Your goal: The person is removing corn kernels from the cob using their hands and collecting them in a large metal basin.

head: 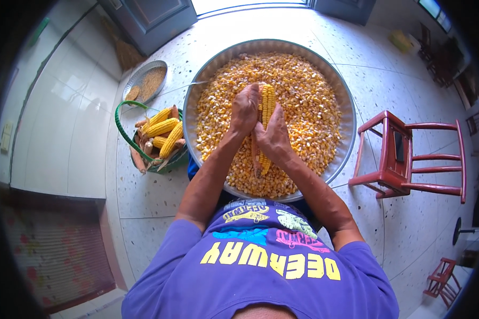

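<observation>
My left hand [245,108] and my right hand [274,137] are pressed close together over a wide round metal basin [348,119]. Between them they grip a yellow corn cob [268,104] that still bears its kernels, held lengthwise. Against it lies a bare, reddish corncob [257,157], mostly hidden by the palms; its lower end shows below them. Loose yellow and whitish corn kernels [311,95] fill the basin beneath. Fingers partly hide where the two cobs touch.
Left of the basin, a green woven basket [121,125] holds several yellow ears and bare cobs. Behind it a metal tray [165,71] holds small grain. A red wooden chair [389,175] stands at the right. A broom [127,50] leans by the wall near the open door.
</observation>
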`<state>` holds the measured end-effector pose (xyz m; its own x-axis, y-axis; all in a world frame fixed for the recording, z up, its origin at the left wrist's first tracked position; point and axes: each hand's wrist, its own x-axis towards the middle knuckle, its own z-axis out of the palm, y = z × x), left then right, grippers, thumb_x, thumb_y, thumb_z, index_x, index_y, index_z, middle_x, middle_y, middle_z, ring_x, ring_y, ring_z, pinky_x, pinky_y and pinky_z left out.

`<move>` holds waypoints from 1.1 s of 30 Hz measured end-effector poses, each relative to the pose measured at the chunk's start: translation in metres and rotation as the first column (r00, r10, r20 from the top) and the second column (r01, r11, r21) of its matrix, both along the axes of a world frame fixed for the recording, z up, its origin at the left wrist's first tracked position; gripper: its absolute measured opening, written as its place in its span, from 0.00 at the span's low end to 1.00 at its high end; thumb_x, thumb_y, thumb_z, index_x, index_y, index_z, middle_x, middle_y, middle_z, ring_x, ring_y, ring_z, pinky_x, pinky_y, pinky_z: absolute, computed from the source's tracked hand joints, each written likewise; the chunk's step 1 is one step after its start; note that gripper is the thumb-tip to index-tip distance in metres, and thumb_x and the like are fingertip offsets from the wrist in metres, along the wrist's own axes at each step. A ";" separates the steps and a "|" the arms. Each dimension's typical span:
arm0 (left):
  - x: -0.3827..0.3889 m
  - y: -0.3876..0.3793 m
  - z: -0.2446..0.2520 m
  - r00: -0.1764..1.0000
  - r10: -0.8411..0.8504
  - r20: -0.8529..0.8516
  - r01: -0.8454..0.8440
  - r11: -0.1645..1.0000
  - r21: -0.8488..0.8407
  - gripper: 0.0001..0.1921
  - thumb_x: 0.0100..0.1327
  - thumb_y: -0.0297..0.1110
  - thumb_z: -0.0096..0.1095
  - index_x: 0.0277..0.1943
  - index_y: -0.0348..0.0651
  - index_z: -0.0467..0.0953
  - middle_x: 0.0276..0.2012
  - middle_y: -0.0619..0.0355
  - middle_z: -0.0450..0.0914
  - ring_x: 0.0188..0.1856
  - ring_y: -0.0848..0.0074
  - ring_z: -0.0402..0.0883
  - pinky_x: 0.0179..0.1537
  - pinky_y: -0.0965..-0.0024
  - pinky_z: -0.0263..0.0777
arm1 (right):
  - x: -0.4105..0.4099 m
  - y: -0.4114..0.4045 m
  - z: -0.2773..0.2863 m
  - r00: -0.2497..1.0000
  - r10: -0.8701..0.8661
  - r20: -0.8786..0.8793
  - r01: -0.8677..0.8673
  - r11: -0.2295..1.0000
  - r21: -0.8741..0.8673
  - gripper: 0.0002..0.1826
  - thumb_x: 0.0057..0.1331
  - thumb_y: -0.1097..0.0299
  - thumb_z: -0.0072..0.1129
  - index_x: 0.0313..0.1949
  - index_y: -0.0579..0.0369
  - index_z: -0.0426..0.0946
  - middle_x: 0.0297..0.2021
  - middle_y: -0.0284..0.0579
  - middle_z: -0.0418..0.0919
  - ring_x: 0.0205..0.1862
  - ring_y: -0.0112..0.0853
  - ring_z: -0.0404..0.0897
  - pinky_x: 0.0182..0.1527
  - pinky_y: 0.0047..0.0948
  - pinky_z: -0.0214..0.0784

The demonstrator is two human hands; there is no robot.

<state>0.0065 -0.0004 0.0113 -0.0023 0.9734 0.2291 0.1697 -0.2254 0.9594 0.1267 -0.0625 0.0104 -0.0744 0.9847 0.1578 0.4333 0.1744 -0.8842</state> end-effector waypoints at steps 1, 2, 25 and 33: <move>-0.001 0.000 0.001 0.998 0.034 -0.055 -0.034 0.999 -0.012 0.29 0.80 0.57 0.43 0.49 0.35 0.77 0.37 0.52 0.83 0.37 0.70 0.80 0.40 0.64 0.75 | 0.000 0.000 -0.001 1.000 0.001 0.002 -0.001 1.000 -0.001 0.44 0.70 0.62 0.60 0.73 0.73 0.45 0.61 0.69 0.66 0.64 0.52 0.71 0.66 0.45 0.67; 0.000 0.001 0.000 0.998 0.034 -0.053 -0.035 0.999 -0.013 0.29 0.80 0.57 0.43 0.49 0.35 0.77 0.37 0.52 0.83 0.37 0.70 0.80 0.40 0.64 0.75 | 0.000 0.000 -0.004 1.000 -0.002 0.000 0.002 1.000 0.005 0.45 0.69 0.62 0.60 0.73 0.74 0.44 0.62 0.70 0.66 0.65 0.52 0.70 0.67 0.45 0.66; -0.008 -0.005 0.018 0.788 -0.283 0.547 0.382 0.921 -0.074 0.27 0.76 0.40 0.46 0.72 0.32 0.64 0.64 0.47 0.74 0.61 0.68 0.76 0.64 0.68 0.69 | 0.007 0.006 -0.001 0.994 -0.024 -0.105 0.037 0.991 0.127 0.40 0.69 0.64 0.60 0.72 0.68 0.50 0.56 0.61 0.71 0.57 0.44 0.77 0.60 0.41 0.72; -0.016 0.003 0.034 0.949 0.273 -0.159 -0.230 0.942 0.245 0.29 0.80 0.55 0.43 0.60 0.35 0.79 0.55 0.47 0.81 0.57 0.66 0.80 0.60 0.66 0.72 | -0.001 -0.003 0.005 0.994 0.055 -0.093 -0.024 0.954 0.299 0.48 0.64 0.63 0.64 0.74 0.70 0.45 0.60 0.70 0.63 0.60 0.57 0.71 0.63 0.50 0.68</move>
<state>-0.0099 0.0024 0.0450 -0.1761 0.8711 0.4584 0.4202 -0.3545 0.8353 0.1257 -0.0658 0.0158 -0.0816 0.8885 0.4516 0.3340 0.4513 -0.8275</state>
